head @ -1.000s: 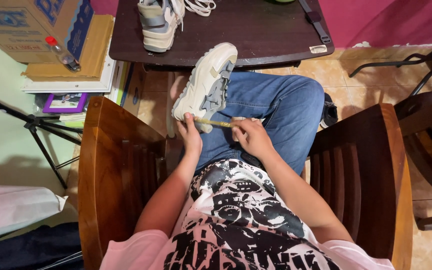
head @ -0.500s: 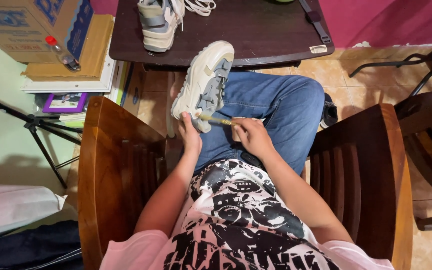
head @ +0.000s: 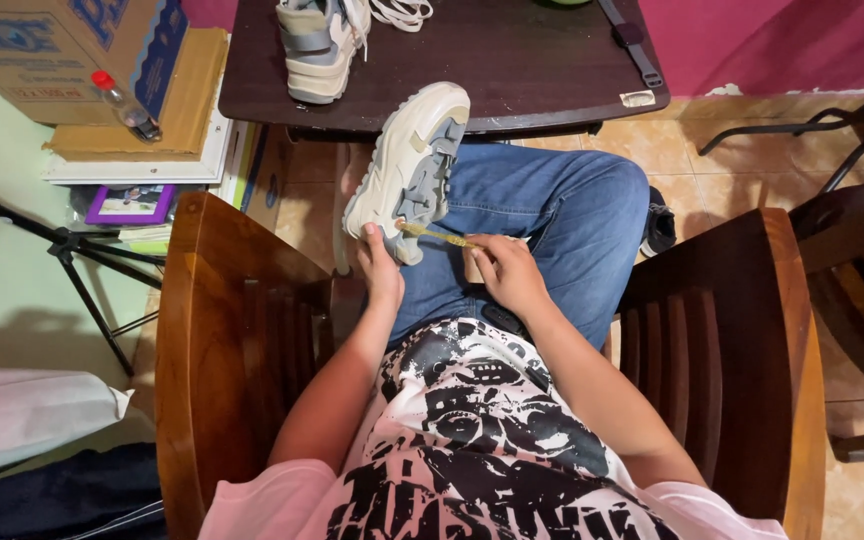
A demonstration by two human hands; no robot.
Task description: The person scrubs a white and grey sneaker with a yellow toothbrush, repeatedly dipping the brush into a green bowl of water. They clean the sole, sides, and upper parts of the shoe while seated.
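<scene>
I'm sitting in a wooden armchair (head: 222,300) with my legs in blue jeans (head: 552,215), and the whole setup sits in the middle of the frame. A chunky cream and grey sneaker (head: 410,165) is propped on my lap with the sole turned up toward me and the toe pointing at the upper part of the frame, so the grooves in the tread are easy to see and reach.

My left hand (head: 380,272) is curled around the heel end at the bottom of the shoe, fingers closed on it, thumb up against the sole. That's what keeps it from rolling off my thigh. My right hand (head: 508,272) is pinched shut around a thin yellowish stick (head: 437,236), maybe a small brush handle, hard to tell at this size. It lies almost flat, running left from my fingers, and its tip meets the sole just above my left thumb. Holding it low and sideways like that lets the tip get into the tread.

The other sneaker (head: 320,45) of the pair stands on the dark table (head: 512,70) at the top of the frame, laces loose and trailing to the right, well apart from my hands. Over at the upper left there's a cardboard box (head: 52,50) with a little red-capped bottle (head: 124,105) lying beside it, and a black tripod (head: 62,250) leg pokes in from the left edge. Tiled floor (head: 692,150) shows on the right.
</scene>
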